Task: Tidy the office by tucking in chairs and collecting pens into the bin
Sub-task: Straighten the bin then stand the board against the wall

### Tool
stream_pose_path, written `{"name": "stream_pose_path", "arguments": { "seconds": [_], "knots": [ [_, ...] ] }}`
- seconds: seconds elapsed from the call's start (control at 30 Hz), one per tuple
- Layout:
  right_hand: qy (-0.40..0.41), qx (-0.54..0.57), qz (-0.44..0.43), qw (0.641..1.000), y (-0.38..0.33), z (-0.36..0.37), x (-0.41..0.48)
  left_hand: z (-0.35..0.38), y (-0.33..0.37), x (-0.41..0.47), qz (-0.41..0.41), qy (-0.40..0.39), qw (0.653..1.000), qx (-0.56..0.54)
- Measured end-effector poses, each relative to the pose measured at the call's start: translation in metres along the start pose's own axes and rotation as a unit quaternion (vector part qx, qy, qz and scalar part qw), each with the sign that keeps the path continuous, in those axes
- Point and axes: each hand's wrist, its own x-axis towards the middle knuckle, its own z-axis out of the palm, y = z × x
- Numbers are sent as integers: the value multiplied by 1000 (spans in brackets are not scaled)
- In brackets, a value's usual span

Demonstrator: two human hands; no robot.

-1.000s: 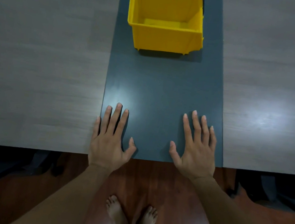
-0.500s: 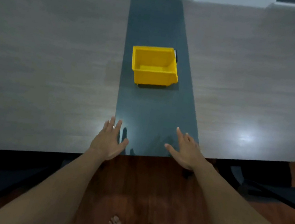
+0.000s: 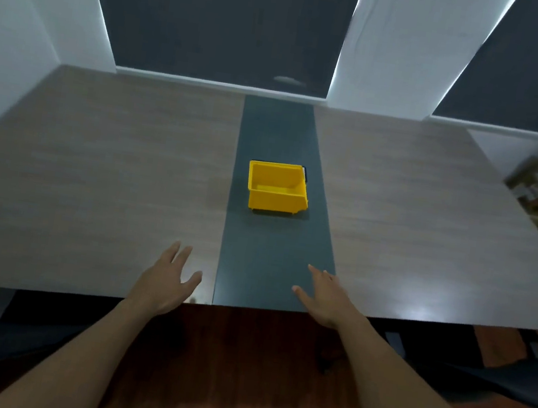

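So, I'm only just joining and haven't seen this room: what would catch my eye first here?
The bright yellow bin stands out at once, sitting on the dark grey strip that runs down the middle of the wood-grain table, with no pens visible inside. Next come the person's left hand and right hand, both open at the table's near edge and holding nothing.
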Motion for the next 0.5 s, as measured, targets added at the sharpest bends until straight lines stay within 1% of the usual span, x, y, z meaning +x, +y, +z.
{"name": "stream_pose_path", "arguments": {
  "seconds": [0.13, 0.27, 0.4, 0.5],
  "knots": [
    [15, -2, -30, 999, -25, -6, -1, -9, -8, -10, 2, 30, 999, -13],
    [21, -4, -60, 998, -52, -13, 9, -20, -15, -22, -17, 57, 998, -26],
    [22, -4, -104, 994, -86, -22, 33, -42, -34, -32, -58, 87, 994, -38],
    [22, -15, -153, 988, -116, -30, 57, -62, -51, -42, -105, 111, 987, -41]
  ]
}}
